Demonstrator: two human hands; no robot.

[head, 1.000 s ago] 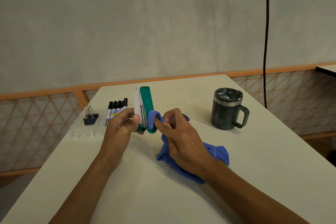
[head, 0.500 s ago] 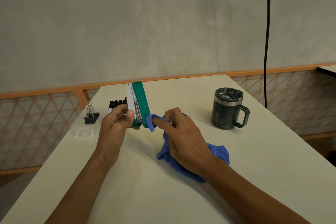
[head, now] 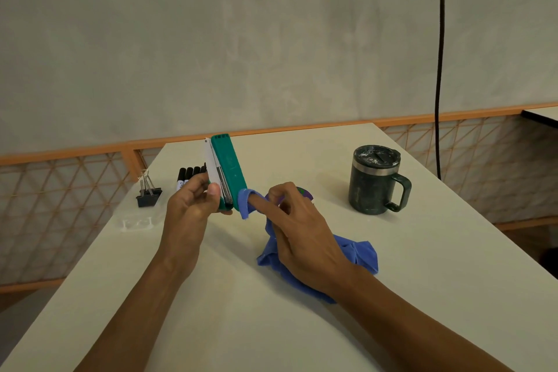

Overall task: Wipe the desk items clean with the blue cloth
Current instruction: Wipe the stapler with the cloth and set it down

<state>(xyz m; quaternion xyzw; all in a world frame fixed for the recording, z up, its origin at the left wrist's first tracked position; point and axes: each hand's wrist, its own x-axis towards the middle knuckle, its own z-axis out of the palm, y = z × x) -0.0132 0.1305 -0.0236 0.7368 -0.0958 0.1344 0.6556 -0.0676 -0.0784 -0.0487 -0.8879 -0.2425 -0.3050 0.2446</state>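
My left hand [head: 193,205] grips the lower end of a green and white stapler [head: 228,169], which stands tilted with its top leaning away to the left. My right hand [head: 299,229] holds the blue cloth [head: 359,254]. A fold of the cloth is wrapped over my index fingertip, which touches the stapler's green side near its base. The rest of the cloth trails under my right wrist onto the white desk [head: 392,266].
A dark green lidded mug [head: 374,181] stands at the right. Black markers [head: 188,175] and a black binder clip [head: 148,192] lie at the back left, with a clear plastic piece [head: 137,223] in front of them. A black cable [head: 439,63] hangs beyond the desk.
My left hand tilted the stapler's top further to the left and raised it slightly. My cloth-covered fingertip slid down toward the stapler's base.
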